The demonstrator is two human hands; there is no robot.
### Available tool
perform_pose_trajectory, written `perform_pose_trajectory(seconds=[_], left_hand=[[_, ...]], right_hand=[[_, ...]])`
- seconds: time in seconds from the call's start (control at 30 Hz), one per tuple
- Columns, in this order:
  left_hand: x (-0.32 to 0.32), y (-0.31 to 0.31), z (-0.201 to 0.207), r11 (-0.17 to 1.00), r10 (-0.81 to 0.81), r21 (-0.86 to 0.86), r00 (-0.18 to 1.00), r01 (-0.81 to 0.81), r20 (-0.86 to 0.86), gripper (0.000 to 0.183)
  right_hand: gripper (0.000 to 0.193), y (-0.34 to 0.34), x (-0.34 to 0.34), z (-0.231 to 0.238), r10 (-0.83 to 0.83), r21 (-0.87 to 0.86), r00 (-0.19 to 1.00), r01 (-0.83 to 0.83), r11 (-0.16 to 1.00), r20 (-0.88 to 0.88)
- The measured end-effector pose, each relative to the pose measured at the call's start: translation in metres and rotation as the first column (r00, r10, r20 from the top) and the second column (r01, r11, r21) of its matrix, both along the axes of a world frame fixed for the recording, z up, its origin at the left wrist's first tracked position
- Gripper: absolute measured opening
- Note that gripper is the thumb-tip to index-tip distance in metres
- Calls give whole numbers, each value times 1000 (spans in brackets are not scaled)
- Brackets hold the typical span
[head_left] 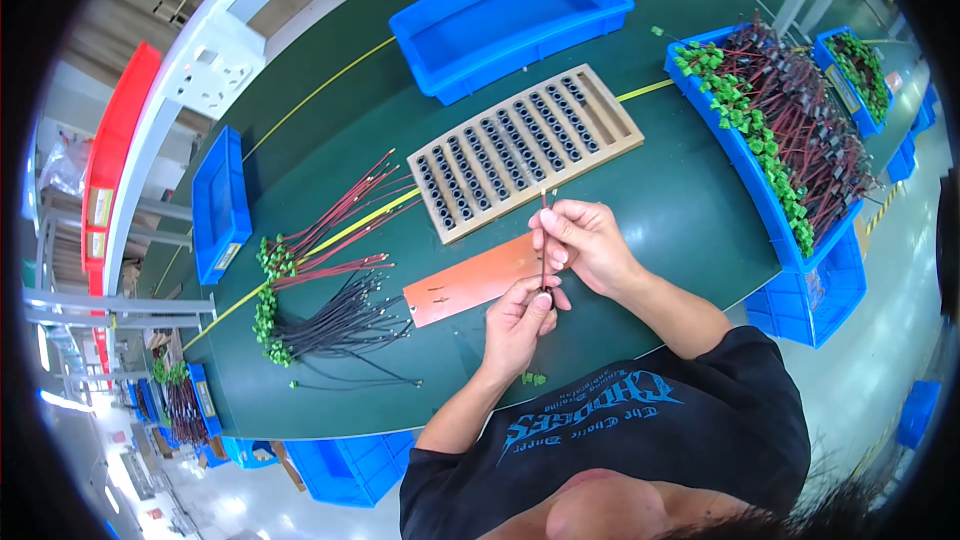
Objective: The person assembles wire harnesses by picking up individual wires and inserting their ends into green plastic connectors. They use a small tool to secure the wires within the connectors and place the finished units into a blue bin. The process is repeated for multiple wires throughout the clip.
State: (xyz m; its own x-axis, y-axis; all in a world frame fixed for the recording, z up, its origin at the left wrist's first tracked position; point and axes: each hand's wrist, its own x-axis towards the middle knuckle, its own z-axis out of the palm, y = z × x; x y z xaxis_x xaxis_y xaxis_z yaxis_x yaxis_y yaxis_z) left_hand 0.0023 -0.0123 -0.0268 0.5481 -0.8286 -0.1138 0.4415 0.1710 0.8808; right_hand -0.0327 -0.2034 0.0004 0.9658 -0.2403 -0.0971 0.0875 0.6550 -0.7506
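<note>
- Hands: 2, working close together above the near part of the green table.
- Left hand: thumb and fingertips closed in a pinch on the lower end of 1 dark red wire; a small dark piece shows at the thumb, its kind too small to tell.
- Right hand: thumb and forefinger closed on the same wire higher up; its upper end projects past the fingers.
- Green scraps: about 2, near the table's front edge.
- Orange plate: 1, flat, just left of the hands, bearing 2 small dark marks or pieces.
- Wires left of the plate: 1 spread of black wires and, beyond it, 1 of red wires, with green connectors at their left ends; too tangled to count.
- Wooden tray: 1, beyond the plate, with slanting rows of black cylinders.
- Blue bins on the table: 1 at right, heaped with wired connectors; 1 at left; 1 beyond the tray, bare inside.
</note>
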Motion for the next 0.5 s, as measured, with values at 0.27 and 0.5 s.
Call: perform_pose_trajectory(seconds=[0.27,0.5], left_hand=[[3,-7,9,994,75,37,904,-100,421,44],[33,32,-16,921,232,10,568,-389,789,35]], right_hand=[[28,-38,-53,36,79,-886,982,116,449,169],[37,-244,-136,135,-786,-800,613,509,316,80]])
